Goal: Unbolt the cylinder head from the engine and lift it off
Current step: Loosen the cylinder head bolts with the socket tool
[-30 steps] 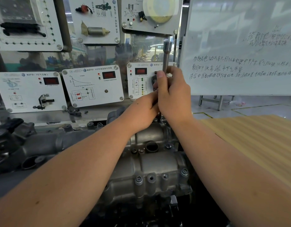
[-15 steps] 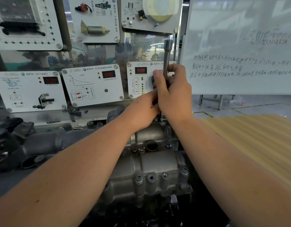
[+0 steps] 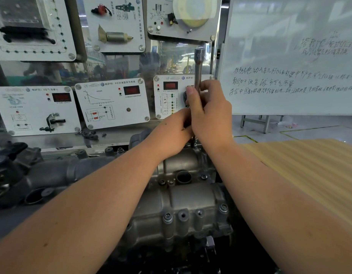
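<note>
Bolts are the matter at this moment: the cylinder head [image 3: 177,196], a grey cast metal part, sits in the lower middle of the view, on top of the engine, and it is not lifted. Both hands are at its far end. The right hand [image 3: 209,115] has its fingers and thumb curled around the shaft of a long socket wrench [image 3: 198,70], which stands almost upright, with its thicker top end above the hand. The left hand [image 3: 171,133] is just below and to the left, touching the right hand; its fingers are hidden behind it, so I cannot tell if they grip the lower part of the tool or only steady it. The lower tip of the wrench is also hidden, but it seems to point to a fastener at the far edge of the head. In my judgement the task is in its early or middle part. On the near edge I can see a bolt on the left [image 3: 168,216] and a bolt on the right [image 3: 223,207] in their places, and between them there are holes [image 3: 183,215] which look empty, though this is not sure. So some bolts remain to be loosened, and the lifting of the head is not yet begun. Behind the engine stand white training panels [image 3: 111,103], a whiteboard [image 3: 290,56] with handwriting is at the right, and a striped yellow board [image 3: 309,175] lies at the right side.
</note>
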### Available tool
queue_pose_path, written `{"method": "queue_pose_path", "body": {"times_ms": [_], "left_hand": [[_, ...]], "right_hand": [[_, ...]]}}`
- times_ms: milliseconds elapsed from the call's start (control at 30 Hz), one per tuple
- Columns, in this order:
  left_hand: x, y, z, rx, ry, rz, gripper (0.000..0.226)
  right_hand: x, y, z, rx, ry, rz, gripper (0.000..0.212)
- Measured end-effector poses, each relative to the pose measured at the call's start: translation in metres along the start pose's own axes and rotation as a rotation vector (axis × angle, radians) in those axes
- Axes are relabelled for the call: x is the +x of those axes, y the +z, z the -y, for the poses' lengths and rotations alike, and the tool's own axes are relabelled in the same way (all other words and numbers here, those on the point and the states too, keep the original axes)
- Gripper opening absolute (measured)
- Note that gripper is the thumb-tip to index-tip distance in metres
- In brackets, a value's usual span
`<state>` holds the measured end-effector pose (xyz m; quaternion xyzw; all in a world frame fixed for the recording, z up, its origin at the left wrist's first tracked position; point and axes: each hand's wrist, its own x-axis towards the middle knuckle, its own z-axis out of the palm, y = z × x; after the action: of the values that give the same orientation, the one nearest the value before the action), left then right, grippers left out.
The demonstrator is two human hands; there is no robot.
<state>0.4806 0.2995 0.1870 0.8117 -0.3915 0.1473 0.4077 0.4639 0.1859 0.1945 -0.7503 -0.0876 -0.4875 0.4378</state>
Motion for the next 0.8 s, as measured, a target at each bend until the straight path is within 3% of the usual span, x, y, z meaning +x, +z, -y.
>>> {"method": "queue_pose_path", "body": {"times_ms": [233,800], "left_hand": [[0.0004,0.0019,0.0024,-0.004,-0.037,0.014,0.028],[0.0018,0.0015,0.0049,0.027,-0.055,0.014,0.015]], "right_hand": [[0.0015,0.0016,-0.0004,-0.032,0.005,-0.024,0.031],[-0.0003,-0.0002,0.0005,0.041,0.022,-0.022,0.022]]}}
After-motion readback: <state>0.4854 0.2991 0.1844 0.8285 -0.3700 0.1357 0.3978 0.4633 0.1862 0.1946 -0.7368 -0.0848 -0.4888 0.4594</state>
